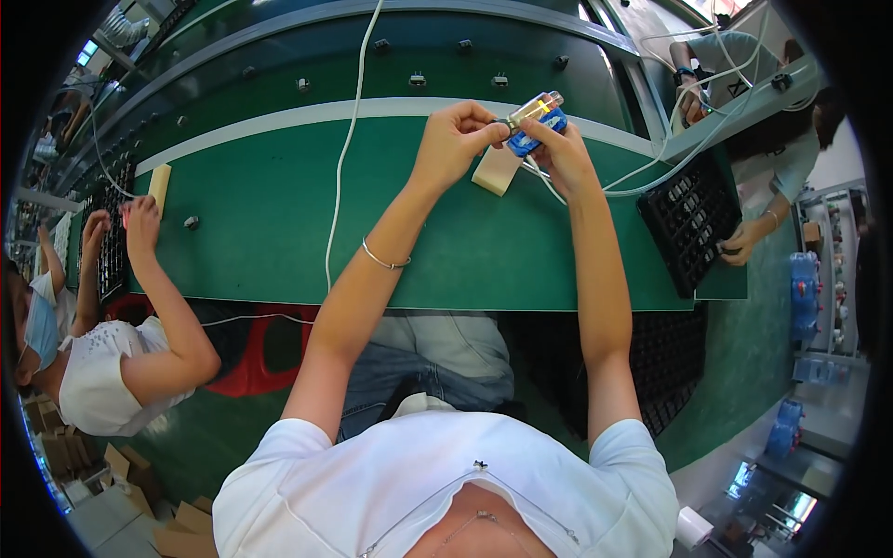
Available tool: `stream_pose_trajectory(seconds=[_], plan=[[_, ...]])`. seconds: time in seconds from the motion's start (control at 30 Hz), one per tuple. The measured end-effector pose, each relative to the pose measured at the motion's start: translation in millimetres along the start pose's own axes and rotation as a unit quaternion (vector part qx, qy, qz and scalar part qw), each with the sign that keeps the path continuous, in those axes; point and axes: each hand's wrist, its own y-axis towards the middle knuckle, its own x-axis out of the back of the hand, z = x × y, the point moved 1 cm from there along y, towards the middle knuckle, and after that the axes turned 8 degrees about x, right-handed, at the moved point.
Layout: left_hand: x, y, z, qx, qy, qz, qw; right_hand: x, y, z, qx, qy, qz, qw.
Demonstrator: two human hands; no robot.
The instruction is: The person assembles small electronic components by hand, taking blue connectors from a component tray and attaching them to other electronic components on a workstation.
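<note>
Above the far middle of the green table (pixel 446 251), both of my hands are raised close together. My right hand (pixel 564 160) is closed around a small blue device (pixel 526 143) with a clear, amber-lit cylinder (pixel 536 108) along its upper side. My left hand (pixel 458 138) is pinched at the cylinder's near-left end, on a small dark piece I cannot make out. Just under the hands stands a cream block (pixel 496 173), and a white cable runs out from beneath my right hand.
A white cable (pixel 346 149) hangs across the table left of me. Beyond the pale rim, small metal parts (pixel 417 80) sit on the green line. A black tray (pixel 690 223) of parts lies at right, by a co-worker's hand (pixel 744 240). Another person (pixel 139 363) works at left.
</note>
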Motion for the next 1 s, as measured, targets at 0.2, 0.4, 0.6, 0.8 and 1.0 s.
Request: stream_pose_trajectory(seconds=[0.2, 0.4, 0.6, 0.8, 1.0], plan=[[-5, 0, 6, 0.007, -0.043, 0.002, 0.999, 4, -3, -12, -0.021, 0.064, 0.01, 0.998], [-13, -2, 20, 0.065, -0.09, -0.019, 0.994, 5, -4, -7, -0.029, -0.009, -0.011, 0.999], [-7, 3, 17, 0.018, -0.024, -0.06, 0.998, 13, -11, 3, -0.002, -0.003, 0.025, 1.0], [3, 9, 12, 0.034, -0.133, -0.124, 0.983, -1, -28, -4, 0.202, -0.365, -0.069, 0.906], [-2, 6, 13, 0.052, -0.142, -0.088, 0.985, -12, -33, -9, 0.218, -0.463, -0.099, 0.853]])
